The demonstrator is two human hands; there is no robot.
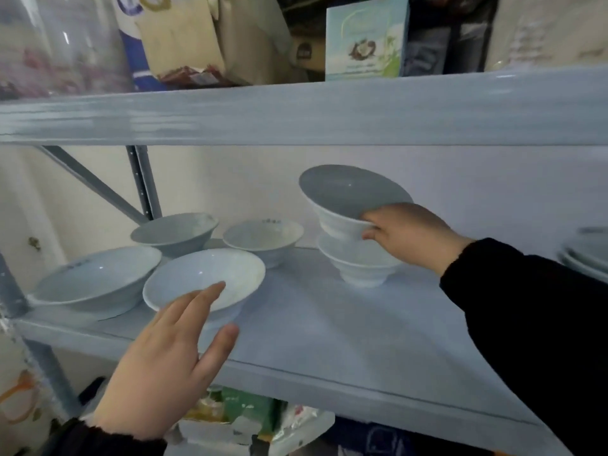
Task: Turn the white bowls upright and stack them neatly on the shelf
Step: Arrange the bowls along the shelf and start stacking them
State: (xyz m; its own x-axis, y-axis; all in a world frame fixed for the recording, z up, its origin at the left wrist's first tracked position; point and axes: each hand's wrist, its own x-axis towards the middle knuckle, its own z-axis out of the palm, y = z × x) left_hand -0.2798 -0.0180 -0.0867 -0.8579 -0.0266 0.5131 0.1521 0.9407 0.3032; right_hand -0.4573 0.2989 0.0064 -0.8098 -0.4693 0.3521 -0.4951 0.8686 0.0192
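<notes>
Several white bowls stand on the pale blue shelf (329,324). My right hand (411,238) grips the rim of a tilted upright bowl (348,195), held just above another upright bowl (358,264) on the shelf. My left hand (164,366) reaches with straight fingers to the near upright bowl (204,281); fingertips lie over its rim and the thumb is beside its foot. Left of it sits a wide bowl (95,278). Behind stand two more bowls, one at the back left (174,232) and one at the back middle (263,238).
The upper shelf board (296,110) hangs close above, loaded with bags and a box (365,37). A metal post and brace (141,185) stand at back left. Stacked plates (589,255) sit at the far right. Packets (250,413) lie below the shelf.
</notes>
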